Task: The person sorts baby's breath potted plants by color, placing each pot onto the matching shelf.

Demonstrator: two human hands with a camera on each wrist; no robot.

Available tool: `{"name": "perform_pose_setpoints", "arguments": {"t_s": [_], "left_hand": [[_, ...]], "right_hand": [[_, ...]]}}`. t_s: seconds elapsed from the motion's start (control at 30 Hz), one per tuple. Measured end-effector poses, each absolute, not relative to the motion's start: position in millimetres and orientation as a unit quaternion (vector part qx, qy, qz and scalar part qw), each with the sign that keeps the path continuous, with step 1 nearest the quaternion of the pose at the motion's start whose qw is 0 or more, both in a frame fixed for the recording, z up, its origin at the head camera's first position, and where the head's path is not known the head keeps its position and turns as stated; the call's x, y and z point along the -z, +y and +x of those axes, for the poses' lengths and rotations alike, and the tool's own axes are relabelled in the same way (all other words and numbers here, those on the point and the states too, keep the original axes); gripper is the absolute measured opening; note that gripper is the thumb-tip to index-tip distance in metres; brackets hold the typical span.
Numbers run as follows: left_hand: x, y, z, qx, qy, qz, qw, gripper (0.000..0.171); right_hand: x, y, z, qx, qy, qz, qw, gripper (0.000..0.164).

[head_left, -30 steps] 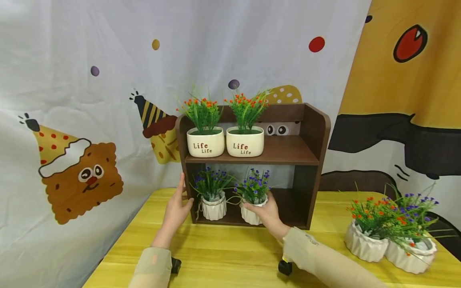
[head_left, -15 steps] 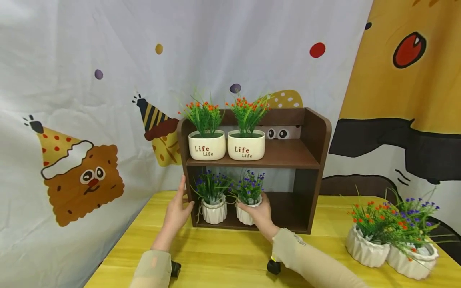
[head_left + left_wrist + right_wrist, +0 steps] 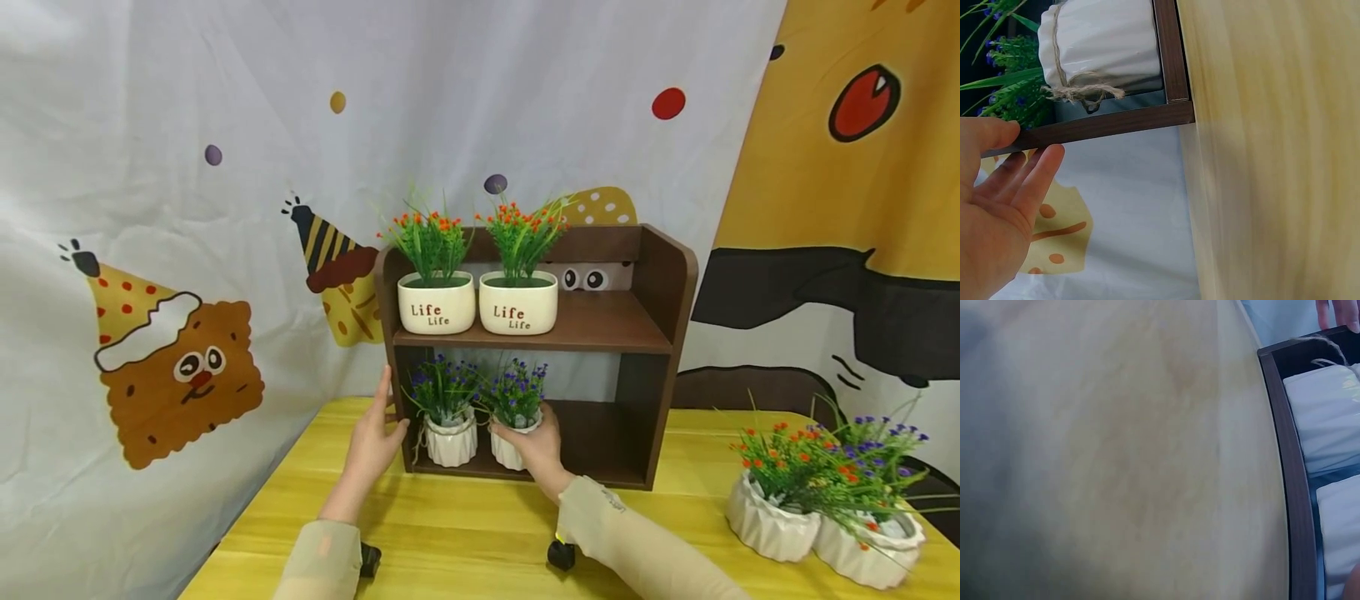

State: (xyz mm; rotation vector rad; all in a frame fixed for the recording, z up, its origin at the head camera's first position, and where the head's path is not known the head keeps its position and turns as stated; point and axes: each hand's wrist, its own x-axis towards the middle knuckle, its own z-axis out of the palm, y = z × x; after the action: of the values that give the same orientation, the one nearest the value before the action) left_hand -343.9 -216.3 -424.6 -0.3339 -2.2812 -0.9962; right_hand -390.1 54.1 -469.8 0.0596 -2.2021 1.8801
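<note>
In the head view my right hand [image 3: 536,450] grips the white fluted pot [image 3: 506,451] of a purple-flowered artificial plant, on the lower level of a brown two-tier shelf [image 3: 618,318]. Left of it stands a matching potted plant [image 3: 452,443] with twine round its rim. My left hand [image 3: 372,446] holds the shelf's left side panel. From the left wrist view, the thumb lies on one face of that panel and the fingers [image 3: 1040,178] on the other. Only a bit of my right hand [image 3: 1354,586] shows in the right wrist view, at the held pot.
Two cream pots [image 3: 437,305] with orange flowers and "Life" lettering stand on the upper level. At the table's right are two more white pots, one with orange flowers [image 3: 772,521] and one with purple [image 3: 873,550]. A printed curtain [image 3: 247,75] hangs behind.
My right hand has moved the purple-flowered plant left along the lower level, closer to the matching one. The left hand stays at the side panel. The head view has shifted slightly.
</note>
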Motion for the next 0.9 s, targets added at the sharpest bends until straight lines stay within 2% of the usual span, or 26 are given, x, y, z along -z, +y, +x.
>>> {"name": "perform_pose_setpoints", "arguments": {"t_s": [0.9], "left_hand": [[423.1, -215.5, -344.3, 0.378, -0.871, -0.113, 0.292, 0.102]], "right_hand": [[478.9, 47.2, -398.7, -0.636, -0.763, 0.011, 0.114, 0.113]]}}
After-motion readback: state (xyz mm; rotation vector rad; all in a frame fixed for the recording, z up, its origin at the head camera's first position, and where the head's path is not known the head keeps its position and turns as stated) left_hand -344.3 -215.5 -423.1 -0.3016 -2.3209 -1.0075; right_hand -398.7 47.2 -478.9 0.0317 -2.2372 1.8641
